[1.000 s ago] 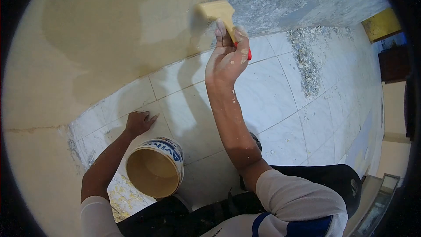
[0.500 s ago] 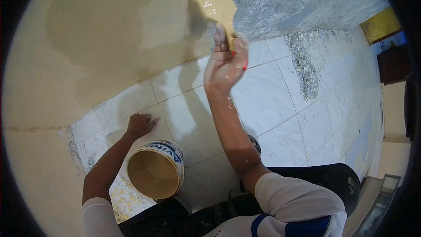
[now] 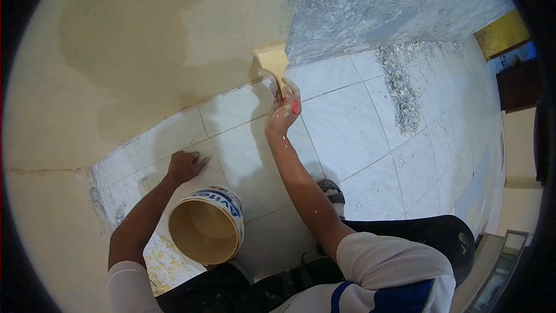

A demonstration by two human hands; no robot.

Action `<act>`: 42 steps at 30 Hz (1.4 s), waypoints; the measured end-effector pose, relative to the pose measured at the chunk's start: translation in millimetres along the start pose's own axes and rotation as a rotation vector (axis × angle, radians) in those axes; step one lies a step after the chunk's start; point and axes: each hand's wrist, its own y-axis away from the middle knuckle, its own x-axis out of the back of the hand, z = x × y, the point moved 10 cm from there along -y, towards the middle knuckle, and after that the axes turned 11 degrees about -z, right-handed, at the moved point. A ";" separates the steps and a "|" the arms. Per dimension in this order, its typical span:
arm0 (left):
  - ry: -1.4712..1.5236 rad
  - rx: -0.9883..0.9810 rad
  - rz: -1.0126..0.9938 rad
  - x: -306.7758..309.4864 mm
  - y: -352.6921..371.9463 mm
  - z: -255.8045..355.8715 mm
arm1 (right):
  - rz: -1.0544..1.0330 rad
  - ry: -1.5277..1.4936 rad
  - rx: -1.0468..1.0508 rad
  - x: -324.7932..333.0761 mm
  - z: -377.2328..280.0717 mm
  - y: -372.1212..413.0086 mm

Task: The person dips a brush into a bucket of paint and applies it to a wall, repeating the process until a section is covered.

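Tan-coated wall [image 3: 133, 52] rises from a white tiled floor [image 3: 347, 127] around a crouching person. At left, the left hand [image 3: 187, 166] rests on the tiles, its grip slack with nothing visible in it; a slip there could cost balance. Just beside it stands a bucket [image 3: 224, 197] lettered "Avite"; a careless forearm or knee might tip it, spilling any paint inside. At center, a wide paintbrush [image 3: 273, 58] sits at the wall's foot, the right hand's [image 3: 282, 115] grip closed around its handle; too low a stroke could smear the tiles. At right, below bare gray wall [image 3: 376, 6], flaked debris [image 3: 403, 95] litters the floor and could foul wet bristles.
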 end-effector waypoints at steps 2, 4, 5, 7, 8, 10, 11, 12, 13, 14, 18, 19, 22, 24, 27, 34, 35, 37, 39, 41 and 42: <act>0.005 -0.004 0.004 -0.9 0.9 0.7 | 0.038 0.062 -0.042 14.3 5.9 6.8; 0.010 -0.001 -0.002 0.2 0.9 1.5 | 0.092 0.139 -0.079 26.8 10.0 13.4; 0.010 0.000 -0.009 0.6 0.6 2.5 | 0.088 0.179 -0.053 30.5 6.3 16.6; 0.006 0.007 -0.023 -0.2 0.1 2.7 | 0.082 0.254 -0.006 34.2 -1.2 24.5; -0.010 0.015 -0.026 -0.8 -0.5 1.4 | 0.114 0.279 -0.006 37.2 0.5 27.6; -0.037 0.027 -0.030 -1.4 -2.2 2.7 | 0.176 0.334 -0.004 40.4 0.7 30.7; -0.024 0.039 -0.048 -3.5 -2.6 1.9 | 0.181 0.302 -0.039 39.9 7.6 27.9; -0.012 0.049 -0.068 -2.1 -2.3 3.7 | 0.187 0.269 -0.074 34.3 13.3 22.3; -0.003 0.060 -0.087 -0.1 -2.3 4.9 | 0.193 0.234 -0.108 28.8 18.7 16.0; -0.002 0.062 -0.095 2.3 -2.4 6.4 | 0.183 0.185 -0.112 22.3 21.0 7.9; -0.022 0.064 -0.115 0.3 -1.4 5.4 | 0.165 0.019 -0.103 -18.1 -5.4 -11.6; -0.033 0.063 -0.117 -0.5 -3.0 3.9 | 0.165 -0.015 -0.095 -30.7 -16.4 -14.1; -0.003 0.028 -0.056 -0.1 -3.9 2.7 | 0.126 -0.113 -0.083 -70.2 -51.7 -18.5; -0.019 0.042 -0.102 -1.6 -6.3 3.6 | 0.059 -0.190 -0.041 -99.1 -77.5 -24.3; -0.026 0.042 -0.090 2.1 -5.6 6.4 | -0.038 -0.285 0.016 -135.5 -109.8 -33.2; -0.013 0.036 -0.088 -1.0 -6.2 3.7 | -0.299 -0.303 0.200 -177.8 -157.3 -38.8; -0.013 0.041 -0.099 -0.9 -7.3 4.5 | -0.284 -0.295 0.209 -174.7 -150.8 -38.6; -0.019 0.053 -0.124 0.4 -7.4 4.7 | -0.255 -0.243 0.231 -161.2 -132.5 -35.9; -0.031 0.038 -0.102 -2.4 -8.2 3.3 | -0.227 -0.158 0.256 -135.0 -106.0 -32.7; -0.041 0.036 -0.096 -2.4 -9.5 0.4 | -0.145 -0.092 0.166 -104.0 -76.7 -24.9; -0.042 0.040 -0.103 -3.5 -9.6 0.1 | -0.104 -0.057 0.119 -87.3 -62.7 -18.8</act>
